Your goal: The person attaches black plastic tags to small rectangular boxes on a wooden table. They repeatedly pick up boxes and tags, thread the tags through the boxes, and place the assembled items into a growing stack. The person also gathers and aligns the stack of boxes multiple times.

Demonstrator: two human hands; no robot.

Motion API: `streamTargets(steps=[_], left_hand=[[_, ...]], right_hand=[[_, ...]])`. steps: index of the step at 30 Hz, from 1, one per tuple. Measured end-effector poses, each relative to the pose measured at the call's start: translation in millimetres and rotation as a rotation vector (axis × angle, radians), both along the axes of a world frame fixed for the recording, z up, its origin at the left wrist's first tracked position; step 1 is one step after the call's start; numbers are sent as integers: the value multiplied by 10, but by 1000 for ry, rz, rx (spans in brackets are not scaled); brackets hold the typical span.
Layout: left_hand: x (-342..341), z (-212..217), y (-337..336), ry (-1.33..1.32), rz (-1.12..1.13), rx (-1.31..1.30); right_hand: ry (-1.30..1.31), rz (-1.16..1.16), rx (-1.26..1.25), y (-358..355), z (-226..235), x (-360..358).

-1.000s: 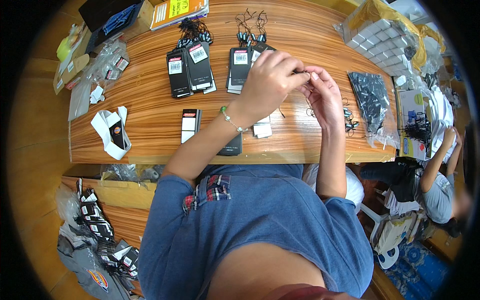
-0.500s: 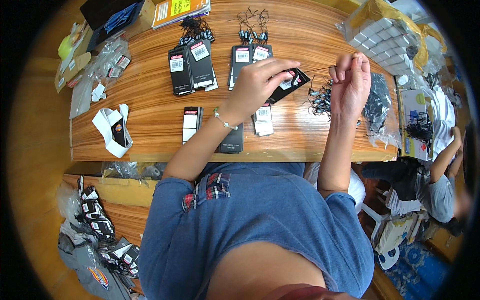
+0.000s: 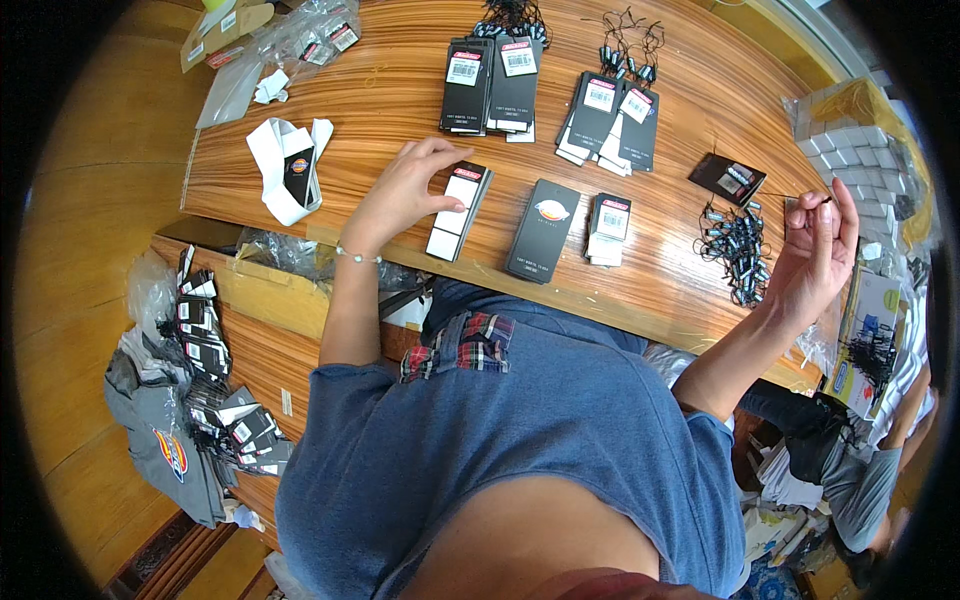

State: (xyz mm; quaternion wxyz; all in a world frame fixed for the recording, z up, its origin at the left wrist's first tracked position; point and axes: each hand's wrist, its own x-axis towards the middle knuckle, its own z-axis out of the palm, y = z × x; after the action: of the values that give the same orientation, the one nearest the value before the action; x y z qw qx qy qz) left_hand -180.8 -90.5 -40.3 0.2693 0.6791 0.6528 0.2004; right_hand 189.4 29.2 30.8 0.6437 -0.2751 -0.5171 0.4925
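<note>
My left hand point(image 3: 402, 195) is at a small stack of black and white hang tags point(image 3: 458, 222), thumb and fingers spread apart against its left side and top end. My right hand point(image 3: 815, 245) is raised at the right with a thin black string point(image 3: 782, 196) pinched between thumb and finger. That string runs left to a black hang tag point(image 3: 715, 176) with a small fastener on it. Just below that tag lies a tangled pile of black strings with fasteners point(image 3: 733, 252). Between my hands are a stack of dark grey tags point(image 3: 541, 240) and a stack of barcode-labelled tags point(image 3: 607, 236).
Finished-looking strung tags lie in two bundles point(image 3: 467, 105) point(image 3: 597, 115) farther back. A white folded band point(image 3: 268, 165) lies at the left. White boxes in plastic point(image 3: 850, 130) stand at the back right. A co-worker's arm point(image 3: 905, 425) shows at the right.
My left hand has let go of the black tag and moved left to the small stack. The right hand still pinches the string and has moved right. The view has shifted.
</note>
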Motion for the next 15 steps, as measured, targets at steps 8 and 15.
streamTargets(steps=[8, 15], left_hand=[[71, 67, -19, 16, 38, 219], [884, 608, 575, -717, 100, 193]], right_hand=[[-35, -40, -38, -2, -56, -63], [-305, -14, 41, -167, -31, -315]])
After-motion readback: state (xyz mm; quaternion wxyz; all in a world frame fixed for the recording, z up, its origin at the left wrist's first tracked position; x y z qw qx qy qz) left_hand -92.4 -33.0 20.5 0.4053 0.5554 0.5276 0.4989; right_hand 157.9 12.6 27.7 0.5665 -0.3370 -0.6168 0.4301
